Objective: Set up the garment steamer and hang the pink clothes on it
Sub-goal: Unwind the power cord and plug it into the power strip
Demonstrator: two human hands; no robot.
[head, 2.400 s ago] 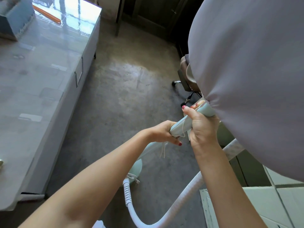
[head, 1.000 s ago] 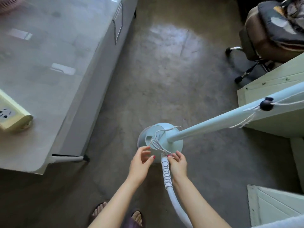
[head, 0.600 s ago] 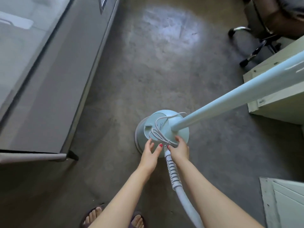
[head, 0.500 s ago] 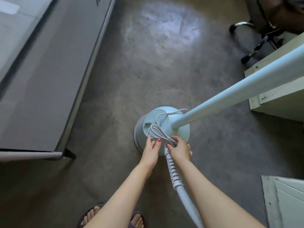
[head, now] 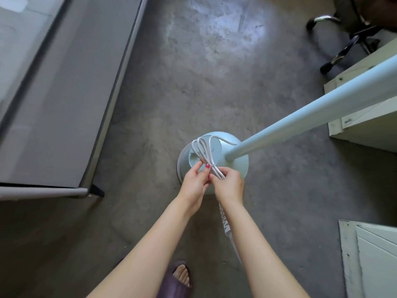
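both hands pinch the bundled power cord (head: 203, 152) over the steamer base (head: 234, 166) on the floor — left hand (head: 194, 182) at the tie, right hand (head: 229, 183) gripping the loops. yanking the tie could tip the pole (head: 311, 112) — no pink clothes in view.

Bare arms, red-painted nails (head: 207, 166), a dark purple slipper (head: 176, 283).

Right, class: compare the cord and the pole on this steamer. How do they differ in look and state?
The cord is thin, white and limp, bundled in loops; the pole is thick, pale blue, rigid and straight. The left hand and right hand pinch the cord by its tie, while nothing touches the pole. The cord is lifted above the base; the pole stands fixed in it. Both belong to the steamer.
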